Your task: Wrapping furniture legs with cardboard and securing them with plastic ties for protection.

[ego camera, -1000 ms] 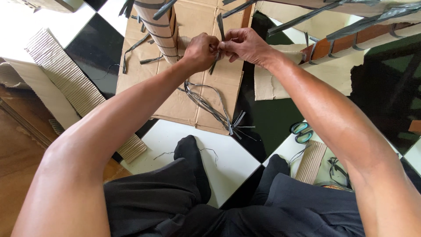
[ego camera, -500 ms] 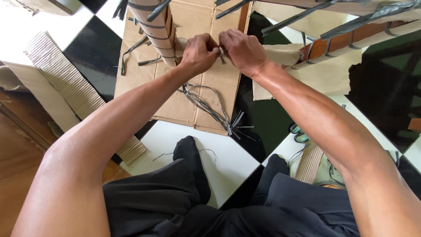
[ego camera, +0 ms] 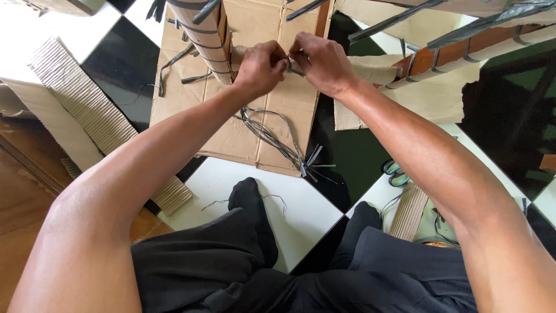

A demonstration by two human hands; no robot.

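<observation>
My left hand [ego camera: 260, 66] and my right hand [ego camera: 322, 62] meet fingertip to fingertip over a horizontal cardboard roll [ego camera: 370, 69], pinching a thin dark strap where it wraps the roll. Just left of my left hand an upright cardboard tube [ego camera: 202, 37] stands, bound with several dark straps. Under both hands a flat brown cardboard sheet [ego camera: 237, 136] covers the floor. A loose bundle of dark straps [ego camera: 278, 142] trails across the sheet toward my legs.
Corrugated cardboard strips [ego camera: 75, 98] lie at the left on the black and white tiled floor [ego camera: 301, 214]. Green-handled scissors [ego camera: 395, 173] rest on a tile at the right. Strapped cardboard bars [ego camera: 463, 40] run along the upper right. My black-clad legs [ego camera: 249, 255] fill the bottom.
Both hands stay pinched together at the strap; they have shifted slightly up and left in view and drawn closer onto the roll.
</observation>
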